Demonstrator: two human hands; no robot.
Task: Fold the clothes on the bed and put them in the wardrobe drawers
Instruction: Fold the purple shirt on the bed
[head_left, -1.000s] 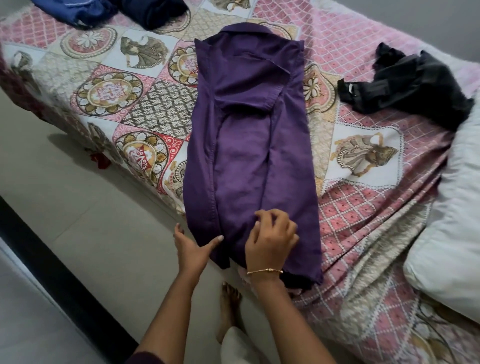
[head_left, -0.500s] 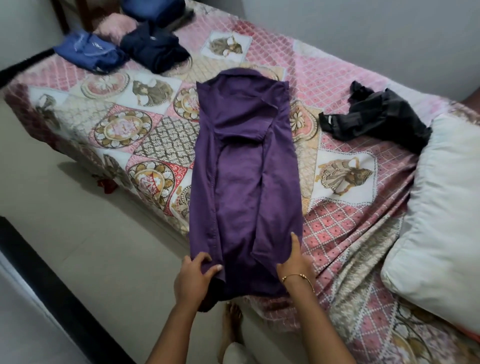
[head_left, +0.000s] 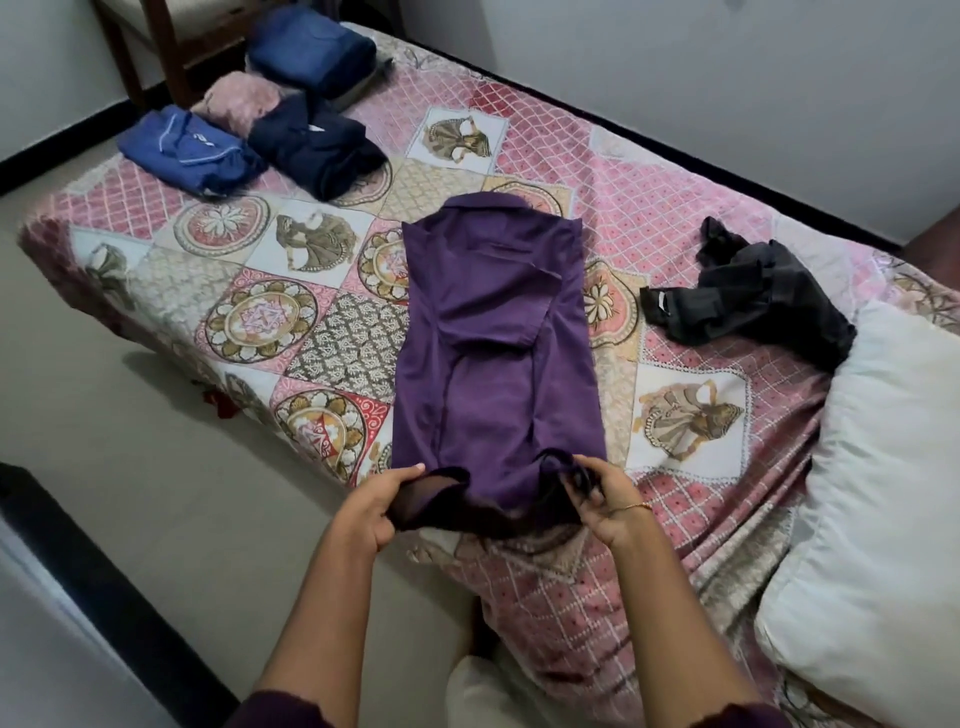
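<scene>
- Bed: the purple shirt lies lengthwise, sleeves folded in, its hem in both hands.
- Step, I judge: folding it; next, carry the hem away to the collar.
- Left hand and right hand each pinch a hem corner.
- Right of the grip: black garment, unfolded; far left, folded piles. Nothing blocks the fold.

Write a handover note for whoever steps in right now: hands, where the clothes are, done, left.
Left hand grips the purple shirt at its near left hem corner; right hand grips the near right corner.
Shirt lies lengthwise on the bed, sides folded in, collar far.
Done: four folded pieces at the far left corner, blue bundle, navy bundle, pink bundle, dark blue bundle.
Left: fold the shirt's hem up, fold the crumpled black garment, put everything in the drawers. Wardrobe is out of view.
</scene>
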